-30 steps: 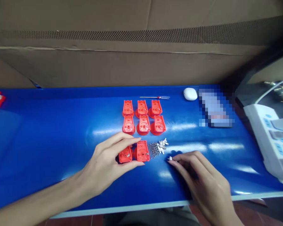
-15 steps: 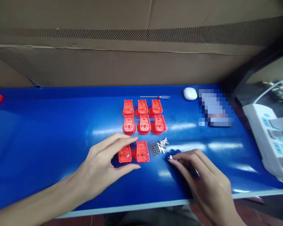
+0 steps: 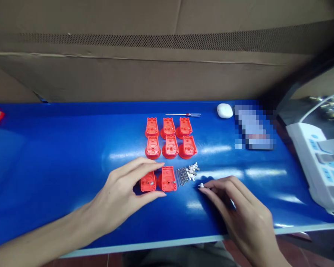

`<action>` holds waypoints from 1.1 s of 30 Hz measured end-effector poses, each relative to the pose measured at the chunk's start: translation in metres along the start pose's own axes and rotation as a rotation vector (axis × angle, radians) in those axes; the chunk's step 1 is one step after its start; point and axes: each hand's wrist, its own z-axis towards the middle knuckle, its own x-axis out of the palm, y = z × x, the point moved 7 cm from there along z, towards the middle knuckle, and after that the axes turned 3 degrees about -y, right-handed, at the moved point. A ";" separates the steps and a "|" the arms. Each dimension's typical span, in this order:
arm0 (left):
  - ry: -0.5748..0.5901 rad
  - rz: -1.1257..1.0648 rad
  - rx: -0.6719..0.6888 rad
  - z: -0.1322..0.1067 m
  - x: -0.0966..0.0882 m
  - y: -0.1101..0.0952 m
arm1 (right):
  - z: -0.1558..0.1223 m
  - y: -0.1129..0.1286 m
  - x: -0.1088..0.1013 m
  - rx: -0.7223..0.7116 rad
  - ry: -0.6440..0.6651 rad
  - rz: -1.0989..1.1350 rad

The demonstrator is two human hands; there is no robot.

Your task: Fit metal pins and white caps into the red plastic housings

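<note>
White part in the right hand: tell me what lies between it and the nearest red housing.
Dark pins beside that red housing lie partly between it and the white part in the right hand.

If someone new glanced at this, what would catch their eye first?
Probably the red housings, bright against the blue tabletop: two rows of three, with two more nearer the viewer, beside the left hand. To their right, the right hand pinches a small white part.

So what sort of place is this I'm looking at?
Probably a workbench for handling small parts: open red plastic parts stand in rows on a blue tabletop, with a screwdriver behind them and a white power strip at the right.
</note>
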 end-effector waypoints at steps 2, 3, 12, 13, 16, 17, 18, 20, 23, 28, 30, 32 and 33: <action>-0.002 -0.010 0.006 0.000 0.000 -0.001 | 0.000 0.000 0.000 -0.003 -0.001 0.000; -0.002 -0.014 0.008 0.000 0.000 -0.001 | 0.000 0.000 -0.001 -0.006 -0.005 0.001; 0.011 -0.023 0.003 0.002 0.002 0.000 | -0.001 -0.003 0.000 -0.002 0.002 0.005; 0.009 -0.025 0.007 0.001 0.002 0.000 | -0.002 -0.003 0.000 -0.001 0.003 0.006; 0.008 -0.027 0.008 0.000 0.002 0.001 | -0.003 -0.005 0.000 0.004 -0.001 -0.004; 0.008 -0.026 0.008 -0.001 0.002 0.001 | -0.003 -0.005 0.000 0.005 0.000 -0.007; 0.007 -0.023 0.007 -0.001 0.002 0.001 | -0.004 -0.005 -0.001 0.007 0.000 -0.008; 0.010 -0.016 0.001 -0.001 0.001 0.000 | -0.004 -0.006 -0.001 0.011 0.002 -0.004; 0.024 -0.018 -0.011 -0.001 0.001 0.000 | -0.003 -0.006 -0.002 0.022 0.002 -0.004; 0.016 -0.030 -0.003 -0.002 0.002 0.000 | -0.002 -0.004 -0.003 0.021 -0.008 0.001; 0.023 -0.016 -0.021 -0.001 0.002 0.000 | -0.002 -0.003 -0.004 0.024 -0.005 0.018; 0.017 0.019 -0.023 -0.001 0.000 -0.002 | -0.002 0.001 -0.005 0.027 0.003 0.047; 0.008 0.045 -0.014 -0.002 -0.003 -0.005 | -0.002 0.003 -0.006 0.028 0.004 0.067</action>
